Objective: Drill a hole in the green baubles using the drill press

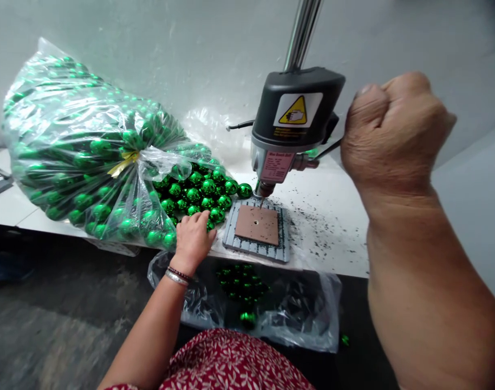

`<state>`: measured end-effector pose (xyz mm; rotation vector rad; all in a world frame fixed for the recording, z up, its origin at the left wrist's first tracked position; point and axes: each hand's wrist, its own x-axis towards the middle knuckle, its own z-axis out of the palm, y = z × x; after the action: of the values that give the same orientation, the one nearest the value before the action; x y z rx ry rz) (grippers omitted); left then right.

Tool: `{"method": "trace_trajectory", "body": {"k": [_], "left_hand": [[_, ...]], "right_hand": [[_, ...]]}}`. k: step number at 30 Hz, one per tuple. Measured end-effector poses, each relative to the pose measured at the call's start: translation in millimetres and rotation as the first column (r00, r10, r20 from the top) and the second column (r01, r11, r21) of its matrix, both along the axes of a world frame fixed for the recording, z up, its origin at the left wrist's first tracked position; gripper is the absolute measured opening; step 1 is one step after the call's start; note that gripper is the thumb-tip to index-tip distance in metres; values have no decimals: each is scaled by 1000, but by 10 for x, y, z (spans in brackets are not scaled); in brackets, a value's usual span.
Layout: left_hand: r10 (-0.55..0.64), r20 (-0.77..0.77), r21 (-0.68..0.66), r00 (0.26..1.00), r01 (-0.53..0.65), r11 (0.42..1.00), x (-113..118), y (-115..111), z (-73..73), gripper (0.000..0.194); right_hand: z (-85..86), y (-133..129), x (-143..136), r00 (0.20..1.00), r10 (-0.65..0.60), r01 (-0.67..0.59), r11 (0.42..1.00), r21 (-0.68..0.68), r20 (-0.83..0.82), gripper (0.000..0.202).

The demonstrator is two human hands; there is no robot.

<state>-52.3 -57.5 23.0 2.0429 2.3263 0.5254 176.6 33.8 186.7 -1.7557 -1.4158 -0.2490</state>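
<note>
My left hand reaches into the near edge of a pile of shiny green balls on the white table; its fingers curl over the balls, and what they hold is hidden. My right hand is raised in a fist round the lever of a small bench drill. Under the drill bit, a brown square board with a small hole lies on the grey metal base. No ball rests on the board.
A large clear bag of green balls fills the table's left side. Dark shavings are scattered right of the base. Below the table edge hangs an open plastic bag with green balls inside. One green piece lies beside it.
</note>
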Motion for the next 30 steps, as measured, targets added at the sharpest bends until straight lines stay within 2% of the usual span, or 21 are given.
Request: {"method": "trace_trajectory", "body": {"k": [2,4,8,11,13,16,19,22,24,26,28,30], "left_hand": [[61,-118,-62,991,-69,996,-36,-16,-36,51],[71,-167,-79,983,-85,993,-34,-29,-116,53],[94,-198,-8,976,-97,995,4,-13,-300,55],[70,-186,13,980,-69,998,5,61,-343,56],[66,-138,44,988,-61,997,-8,142,-333,55],[71,17,196,997,-73,978,-32,287,-342,58],[-20,221,347,975,-60,936,-35,412,-411,63],[-127,389,407,912,-47,912,-5,458,-451,64],[-157,519,384,840,-65,921,19,446,-422,64],[-178,682,328,709,-79,941,32,428,-366,64],[-209,848,282,487,-79,956,29,426,-315,62],[-248,944,272,219,-86,958,15,448,-291,62]], "right_hand": [[6,-21,-8,1000,14,-14,1000,1,-20,42],[5,-33,-9,1000,20,-21,1000,-11,-23,42],[4,-46,-10,1000,9,-9,999,-40,1,42],[7,-44,-11,1000,-4,4,999,-45,0,41],[6,-34,-7,1000,3,-3,1000,-24,-12,42],[2,-17,6,1000,15,-15,1000,10,-19,42],[0,-5,8,1000,15,-14,999,45,-22,40],[3,-2,-2,999,9,-6,997,74,-39,37],[3,-4,-9,1000,7,-5,998,65,-30,37],[0,-10,-12,1000,6,-5,999,46,-16,39],[-10,-18,-8,1000,4,-3,999,41,-14,40],[-25,-25,0,1000,12,-11,999,47,-22,41]]}}
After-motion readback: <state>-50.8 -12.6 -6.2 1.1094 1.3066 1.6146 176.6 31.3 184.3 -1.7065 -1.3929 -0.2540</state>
